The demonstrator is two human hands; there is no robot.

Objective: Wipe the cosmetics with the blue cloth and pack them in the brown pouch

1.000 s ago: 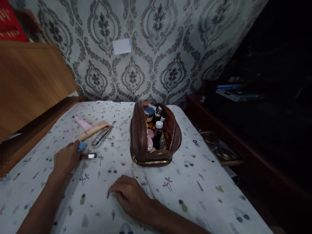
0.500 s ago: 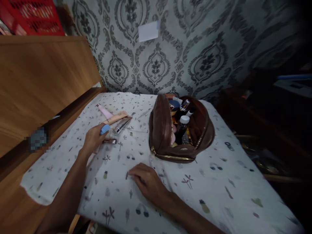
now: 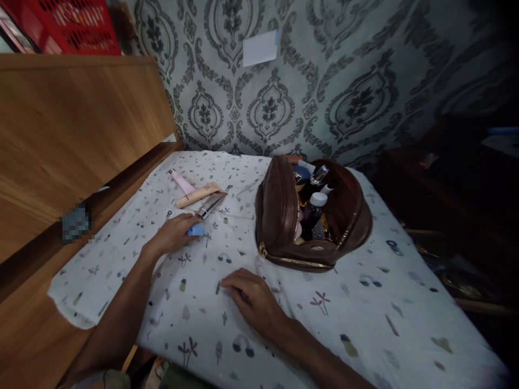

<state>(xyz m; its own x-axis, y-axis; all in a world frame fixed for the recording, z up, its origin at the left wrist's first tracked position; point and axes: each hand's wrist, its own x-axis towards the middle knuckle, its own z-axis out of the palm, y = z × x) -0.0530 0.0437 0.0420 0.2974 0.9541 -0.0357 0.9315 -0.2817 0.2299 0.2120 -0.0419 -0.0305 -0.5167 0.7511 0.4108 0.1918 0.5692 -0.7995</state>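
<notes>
Beyond the left hand [image 3: 174,233], white paper [image 3: 260,49] on damask wallpaper [image 3: 271,111]; left of that hand, a red plastic basket [image 3: 87,40] above a wooden panel [image 3: 81,116].

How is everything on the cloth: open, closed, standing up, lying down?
Bag, unzipped and open
White-capped bottle, closed
Pink tube, lying down
Beige tube, lying down
Silver tube, lying down
Blue thing, held
Left hand, holding the blue thing
Right hand, loosely curled
Cloth, spread out

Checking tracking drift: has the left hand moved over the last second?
Yes, rightward: judged against the bag, which has stayed put on the cloth, the left hand is closer to it now.
</notes>
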